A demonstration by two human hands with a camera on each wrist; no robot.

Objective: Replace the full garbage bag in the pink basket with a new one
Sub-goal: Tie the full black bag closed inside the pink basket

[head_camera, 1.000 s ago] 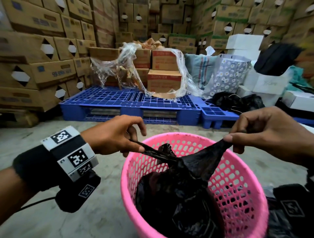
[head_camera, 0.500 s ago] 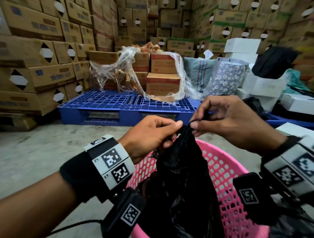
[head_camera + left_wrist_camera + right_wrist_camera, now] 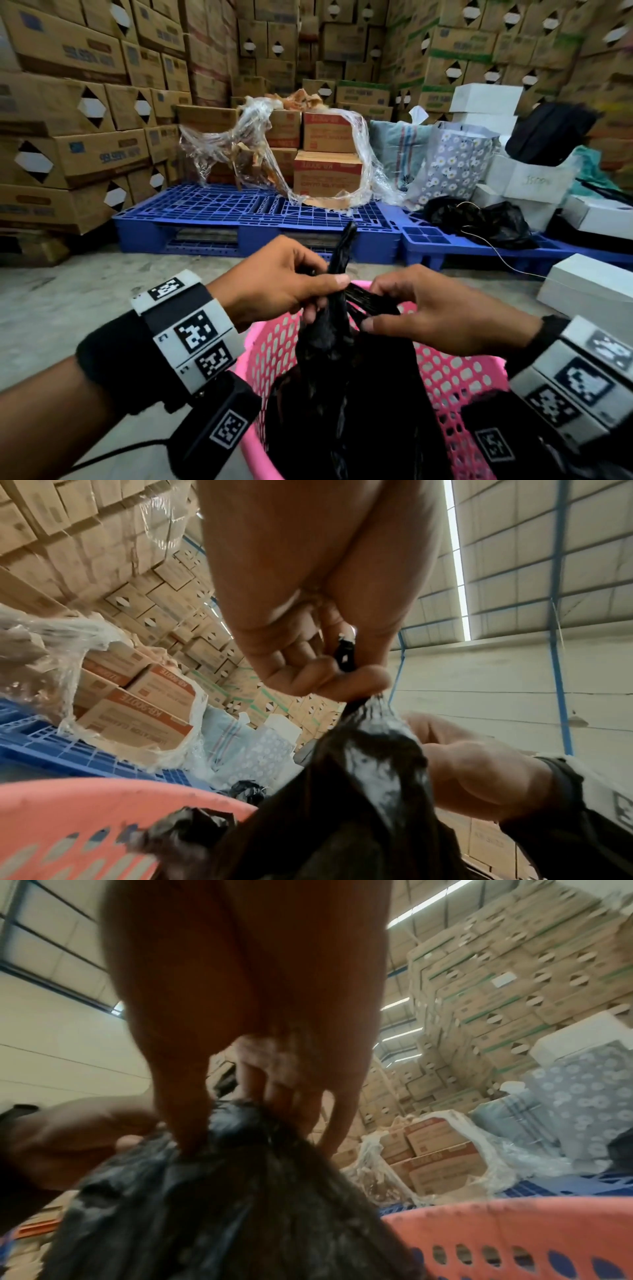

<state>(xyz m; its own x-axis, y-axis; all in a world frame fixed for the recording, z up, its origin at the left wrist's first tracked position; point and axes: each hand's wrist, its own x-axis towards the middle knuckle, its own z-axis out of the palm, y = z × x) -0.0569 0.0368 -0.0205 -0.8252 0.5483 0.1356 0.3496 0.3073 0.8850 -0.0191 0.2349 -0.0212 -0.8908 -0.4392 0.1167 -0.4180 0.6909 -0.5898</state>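
Black thin plastic garbage bag point(image 3: 342, 377) in the pink perforated basket point(image 3: 455, 380) is bunching as my left hand point(image 3: 274, 284) and right hand point(image 3: 431, 315) are pinching its twisted ends, risking tearing if I'm tugging hard.

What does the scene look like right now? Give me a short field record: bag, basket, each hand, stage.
bag: black garbage bag, its top gathered into a neck, body inside the basket
basket: pink basket on the floor, bag not lifted out yet
left hand: left hand grips one strand of the bag's top
right hand: right hand pinches the other strand with its fingers
stage: apparently tying the top; no new bag in hand
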